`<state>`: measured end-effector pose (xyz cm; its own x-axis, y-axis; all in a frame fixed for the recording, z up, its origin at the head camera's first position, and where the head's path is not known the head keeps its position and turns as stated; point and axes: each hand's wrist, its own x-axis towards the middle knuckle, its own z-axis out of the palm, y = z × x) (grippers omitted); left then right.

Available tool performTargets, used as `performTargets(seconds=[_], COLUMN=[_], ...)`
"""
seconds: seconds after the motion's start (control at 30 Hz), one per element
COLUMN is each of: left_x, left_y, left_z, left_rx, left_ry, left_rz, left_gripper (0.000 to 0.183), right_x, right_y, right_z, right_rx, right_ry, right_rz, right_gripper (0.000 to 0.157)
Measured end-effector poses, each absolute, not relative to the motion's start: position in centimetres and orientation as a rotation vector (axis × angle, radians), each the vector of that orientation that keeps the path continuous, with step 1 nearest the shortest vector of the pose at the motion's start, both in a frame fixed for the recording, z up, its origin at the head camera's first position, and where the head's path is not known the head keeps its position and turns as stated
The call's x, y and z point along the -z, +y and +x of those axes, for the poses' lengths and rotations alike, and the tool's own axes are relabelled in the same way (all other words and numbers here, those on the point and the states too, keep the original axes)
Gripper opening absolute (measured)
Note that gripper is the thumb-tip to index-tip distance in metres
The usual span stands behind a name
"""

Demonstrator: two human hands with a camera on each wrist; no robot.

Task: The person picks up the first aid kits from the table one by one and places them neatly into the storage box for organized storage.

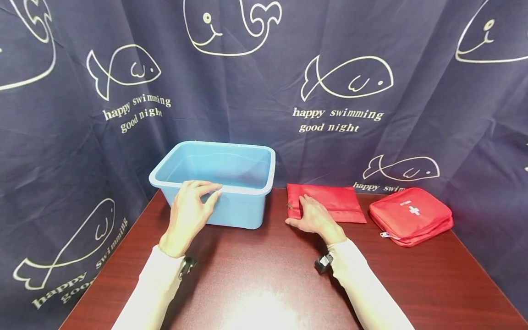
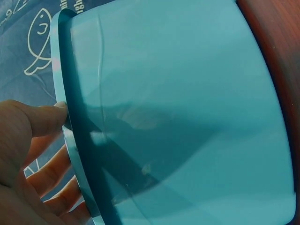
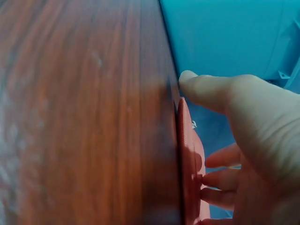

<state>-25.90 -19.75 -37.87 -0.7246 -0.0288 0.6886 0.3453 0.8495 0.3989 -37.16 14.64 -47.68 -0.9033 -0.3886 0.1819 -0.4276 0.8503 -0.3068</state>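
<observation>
Two hands are busy: your left hand pinches the front rim of the light-blue rectangular plastic tub near the back-left corner of the reddish-brown wooden bench; your right hand, relaxed and gripping nothing, appears to touch the flat red fabric pouch along the back edge. You seem to be steadying the tub while preparing to grasp the pouch; lifting it would call for closing thumb and fingers on its left end.
</observation>
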Motion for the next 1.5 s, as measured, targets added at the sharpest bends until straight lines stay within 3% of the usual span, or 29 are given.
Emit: performTargets(seconds=[0.57,1.1,1.5], left_x=[37.8,37.7,37.7], left_y=[-19.4,-19.6,-19.8], left_z=[-25.8,-25.6,-25.6], left_rx=[0.677,0.672,0.674], left_ry=[-2.310,-2.306,-2.307], left_rz=[-0.228,-0.222,-0.222], left_gripper=[0.019,0.018,0.018], right_x=[48.4,48.1,48.0], right_y=[14.7,14.8,15.9], right_z=[-37.2,-37.2,-38.2], right_rx=[-0.521,-0.353,-0.554], right_ry=[-2.940,-2.915,-2.919], right_rz=[0.568,0.730,0.720], right_gripper=[0.079,0.063,0.070])
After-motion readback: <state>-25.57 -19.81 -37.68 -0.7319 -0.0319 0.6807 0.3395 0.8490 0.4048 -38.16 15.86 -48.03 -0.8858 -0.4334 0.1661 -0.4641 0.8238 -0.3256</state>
